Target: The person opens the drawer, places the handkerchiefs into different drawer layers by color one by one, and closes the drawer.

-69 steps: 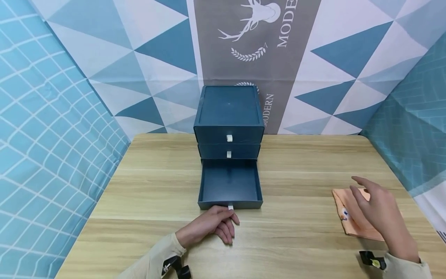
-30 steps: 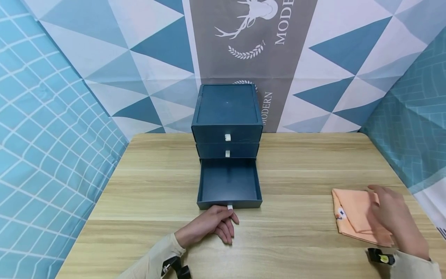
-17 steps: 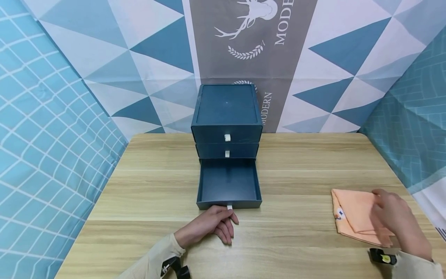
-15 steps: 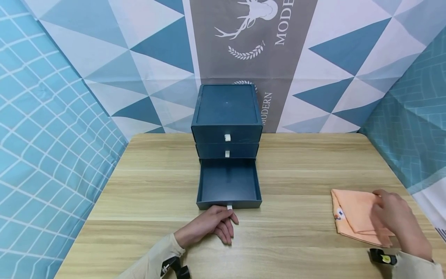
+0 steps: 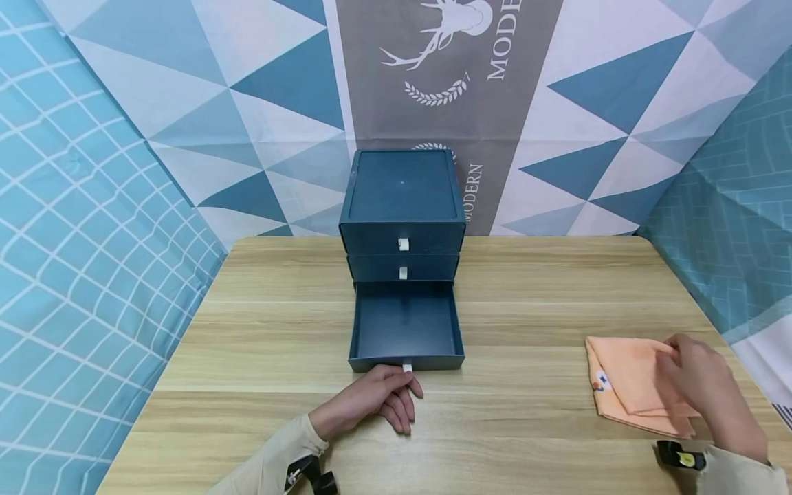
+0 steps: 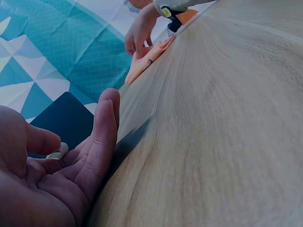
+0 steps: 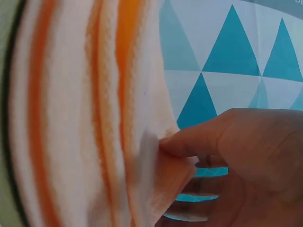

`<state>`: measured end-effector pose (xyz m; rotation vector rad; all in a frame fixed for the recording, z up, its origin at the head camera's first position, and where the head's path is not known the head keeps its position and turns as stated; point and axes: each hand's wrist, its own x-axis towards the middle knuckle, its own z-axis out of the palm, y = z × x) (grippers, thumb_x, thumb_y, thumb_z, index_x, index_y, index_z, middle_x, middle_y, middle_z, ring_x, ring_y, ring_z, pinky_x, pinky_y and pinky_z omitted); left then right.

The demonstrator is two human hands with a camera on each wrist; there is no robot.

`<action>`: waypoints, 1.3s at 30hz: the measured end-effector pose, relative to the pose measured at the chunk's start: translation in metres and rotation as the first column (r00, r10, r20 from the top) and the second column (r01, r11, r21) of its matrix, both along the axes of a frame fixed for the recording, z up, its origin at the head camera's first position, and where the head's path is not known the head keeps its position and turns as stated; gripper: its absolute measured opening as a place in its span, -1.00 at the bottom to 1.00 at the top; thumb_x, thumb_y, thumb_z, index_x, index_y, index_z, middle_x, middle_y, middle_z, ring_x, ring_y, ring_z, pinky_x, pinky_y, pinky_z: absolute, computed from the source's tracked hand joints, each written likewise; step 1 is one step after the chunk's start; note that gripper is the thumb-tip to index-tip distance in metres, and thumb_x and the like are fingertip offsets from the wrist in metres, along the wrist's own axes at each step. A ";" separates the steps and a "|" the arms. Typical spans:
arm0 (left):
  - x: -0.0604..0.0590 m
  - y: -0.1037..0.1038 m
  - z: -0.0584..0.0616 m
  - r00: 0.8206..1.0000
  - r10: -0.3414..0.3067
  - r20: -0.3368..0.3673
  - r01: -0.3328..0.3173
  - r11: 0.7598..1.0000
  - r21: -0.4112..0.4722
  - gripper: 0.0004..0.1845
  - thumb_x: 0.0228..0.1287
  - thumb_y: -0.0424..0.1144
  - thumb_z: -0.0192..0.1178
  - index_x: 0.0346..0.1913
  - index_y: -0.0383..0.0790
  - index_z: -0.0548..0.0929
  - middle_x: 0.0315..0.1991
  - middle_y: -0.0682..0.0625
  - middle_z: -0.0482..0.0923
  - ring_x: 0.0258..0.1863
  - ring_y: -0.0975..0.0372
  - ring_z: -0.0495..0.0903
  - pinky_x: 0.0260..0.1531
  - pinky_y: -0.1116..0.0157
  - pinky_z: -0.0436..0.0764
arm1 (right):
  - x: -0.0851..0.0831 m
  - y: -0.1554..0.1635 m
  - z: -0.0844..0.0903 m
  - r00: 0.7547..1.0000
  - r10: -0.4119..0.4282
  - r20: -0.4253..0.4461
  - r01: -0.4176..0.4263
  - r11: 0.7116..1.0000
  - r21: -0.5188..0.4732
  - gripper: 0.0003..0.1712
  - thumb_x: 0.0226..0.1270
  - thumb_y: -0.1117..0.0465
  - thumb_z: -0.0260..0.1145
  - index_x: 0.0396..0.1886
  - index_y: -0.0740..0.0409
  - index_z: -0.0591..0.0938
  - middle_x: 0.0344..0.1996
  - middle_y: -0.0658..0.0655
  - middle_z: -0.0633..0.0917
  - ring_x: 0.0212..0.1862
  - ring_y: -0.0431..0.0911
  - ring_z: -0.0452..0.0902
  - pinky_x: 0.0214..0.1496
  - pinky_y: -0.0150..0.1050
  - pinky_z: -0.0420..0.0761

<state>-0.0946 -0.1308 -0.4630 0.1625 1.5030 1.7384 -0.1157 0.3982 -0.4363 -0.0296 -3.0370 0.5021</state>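
Observation:
My left hand (image 5: pixel 371 399) pinches the small white pull tab (image 5: pixel 407 368) of the pulled-out bottom drawer (image 5: pixel 405 363) between thumb and finger. In the left wrist view the thumb presses on the tab (image 6: pixel 58 151) while the other fingers extend beside the tabletop. That drawer belongs to a dark blue drawer unit (image 5: pixel 403 185), and nothing lies inside it. On the right, my right hand (image 5: pixel 702 378) grips the far right part of a folded orange towel (image 5: pixel 637 378). The right wrist view shows the thumb on the towel's folded layers (image 7: pixel 142 118), other fingers behind.
The two upper drawers (image 5: pixel 371 239) of the unit are closed, each with a white tab. Everything stands on a wooden table (image 5: pixel 526 412). A patterned cloth backdrop (image 5: pixel 278 124) rises behind, and blue cloths hang at both sides.
My right hand has come from above the towel to its right side and taken hold of it. The towel has shifted very slightly left. My left hand stays on the drawer tab.

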 end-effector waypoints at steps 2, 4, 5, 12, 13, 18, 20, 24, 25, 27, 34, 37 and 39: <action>0.000 0.000 0.000 1.000 0.001 0.000 -0.001 1.000 0.000 -0.56 0.61 -0.11 -0.10 0.01 -0.51 0.55 -0.40 -0.17 0.67 -0.53 0.19 0.70 -0.51 0.31 0.69 | 0.000 -0.002 0.000 1.000 -0.016 -0.007 0.016 1.000 -0.017 -0.74 0.37 0.32 0.14 -0.19 0.55 0.46 -0.52 0.31 0.55 -0.50 0.10 0.43 -0.53 -0.09 0.44; 0.000 -0.001 0.000 1.000 0.002 0.001 -0.002 1.000 -0.001 -0.56 0.61 -0.11 -0.11 0.01 -0.51 0.54 -0.40 -0.17 0.67 -0.53 0.19 0.70 -0.51 0.31 0.69 | 0.001 -0.004 0.001 0.999 -0.029 -0.021 0.028 0.999 -0.032 -0.73 0.40 0.32 0.12 -0.14 0.55 0.43 -0.54 0.30 0.55 -0.52 0.09 0.42 -0.56 -0.10 0.44; 0.000 -0.001 0.000 1.000 0.002 0.002 -0.002 1.000 -0.001 -0.56 0.61 -0.11 -0.11 0.01 -0.51 0.54 -0.40 -0.17 0.67 -0.53 0.19 0.70 -0.51 0.31 0.69 | 0.001 -0.005 0.002 0.999 -0.034 -0.036 0.033 0.999 -0.038 -0.72 0.41 0.32 0.12 -0.12 0.55 0.42 -0.54 0.31 0.55 -0.54 0.08 0.43 -0.57 -0.10 0.44; 0.000 -0.003 0.000 1.000 0.006 0.004 -0.006 1.000 -0.002 -0.57 0.62 -0.13 -0.13 0.01 -0.51 0.54 -0.40 -0.17 0.66 -0.53 0.20 0.70 -0.51 0.31 0.69 | 0.004 -0.013 0.003 0.985 -0.035 -0.171 0.032 0.999 -0.020 -0.75 0.32 0.38 0.26 -0.12 0.51 0.50 -0.49 0.40 0.58 -0.57 0.09 0.45 -0.60 -0.16 0.38; 0.001 -0.003 0.000 1.000 0.006 0.005 -0.006 1.000 -0.001 -0.57 0.62 -0.13 -0.13 0.01 -0.51 0.54 -0.40 -0.17 0.67 -0.53 0.20 0.70 -0.51 0.31 0.69 | 0.005 -0.013 0.005 0.981 -0.033 -0.189 0.030 0.999 -0.017 -0.76 0.30 0.39 0.28 -0.13 0.50 0.52 -0.48 0.42 0.59 -0.56 0.13 0.47 -0.60 -0.12 0.40; 0.001 -0.004 0.001 1.000 0.008 0.009 -0.007 1.000 -0.005 -0.56 0.62 -0.12 -0.12 0.01 -0.51 0.54 -0.39 -0.17 0.67 -0.53 0.20 0.70 -0.50 0.31 0.70 | 0.006 -0.018 0.016 0.960 -0.019 -0.279 0.018 1.000 -0.006 -0.80 0.23 0.44 0.33 -0.19 0.48 0.58 -0.46 0.50 0.63 -0.47 0.35 0.56 -0.55 0.11 0.48; 0.001 -0.004 0.002 1.000 0.009 0.009 -0.009 1.000 -0.006 -0.56 0.62 -0.11 -0.12 0.02 -0.51 0.54 -0.39 -0.17 0.67 -0.53 0.20 0.70 -0.50 0.31 0.70 | 0.007 -0.021 0.022 0.949 -0.019 -0.315 0.021 1.000 0.001 -0.82 0.22 0.45 0.33 -0.21 0.48 0.59 -0.47 0.51 0.62 -0.48 0.36 0.56 -0.56 0.13 0.48; 0.000 -0.001 0.002 1.000 0.007 0.005 -0.007 1.000 -0.001 -0.56 0.62 -0.12 -0.12 0.01 -0.50 0.55 -0.39 -0.17 0.67 -0.53 0.20 0.70 -0.50 0.31 0.70 | 0.009 -0.029 0.031 0.911 0.004 -0.411 0.000 1.000 0.010 -0.87 0.17 0.50 0.32 -0.27 0.44 0.60 -0.55 0.42 0.58 -0.60 0.20 0.51 -0.65 -0.10 0.42; 0.000 -0.001 0.001 1.000 0.005 0.005 -0.005 1.000 0.001 -0.57 0.62 -0.12 -0.12 0.01 -0.50 0.55 -0.39 -0.17 0.67 -0.53 0.20 0.70 -0.50 0.31 0.70 | 0.009 -0.031 0.034 0.900 0.016 -0.436 -0.012 1.000 0.011 -0.88 0.16 0.51 0.32 -0.28 0.43 0.61 -0.57 0.39 0.58 -0.64 0.11 0.48 -0.66 -0.20 0.39; 0.000 0.000 0.001 1.000 0.002 0.002 -0.002 1.000 0.004 -0.57 0.62 -0.14 -0.13 0.01 -0.51 0.55 -0.40 -0.17 0.67 -0.54 0.20 0.70 -0.50 0.31 0.70 | 0.010 -0.036 0.040 0.879 0.039 -0.475 -0.037 0.999 0.013 -0.87 0.14 0.53 0.33 -0.29 0.42 0.62 -0.60 0.33 0.56 -0.68 -0.06 0.40 -0.67 -0.37 0.28; 0.000 0.000 0.000 1.000 -0.004 -0.002 0.004 1.000 0.010 -0.58 0.63 -0.15 -0.14 0.01 -0.52 0.54 -0.41 -0.15 0.67 -0.54 0.20 0.70 -0.51 0.32 0.69 | 0.013 -0.057 0.062 0.843 0.065 -0.534 -0.073 0.997 0.005 -0.81 0.12 0.55 0.37 -0.24 0.37 0.66 -0.56 0.35 0.59 -0.68 -0.20 0.38 -0.65 -0.61 0.19; 0.000 0.000 0.000 1.000 -0.003 0.000 0.003 1.000 0.010 -0.57 0.62 -0.14 -0.13 0.01 -0.51 0.54 -0.41 -0.15 0.67 -0.54 0.20 0.70 -0.51 0.32 0.69 | 0.015 -0.066 0.071 0.826 0.087 -0.557 -0.101 0.995 0.006 -0.78 0.08 0.55 0.40 -0.25 0.35 0.67 -0.56 0.34 0.63 -0.64 -0.38 0.35 -0.62 -0.63 0.23; 0.000 0.000 -0.001 1.000 -0.003 0.000 0.003 1.000 0.011 -0.57 0.62 -0.13 -0.12 0.01 -0.51 0.54 -0.41 -0.15 0.67 -0.54 0.20 0.70 -0.51 0.32 0.69 | 0.016 -0.073 0.077 0.817 0.106 -0.567 -0.123 0.992 0.008 -0.78 0.06 0.55 0.41 -0.26 0.35 0.67 -0.56 0.34 0.65 -0.64 -0.39 0.37 -0.61 -0.63 0.25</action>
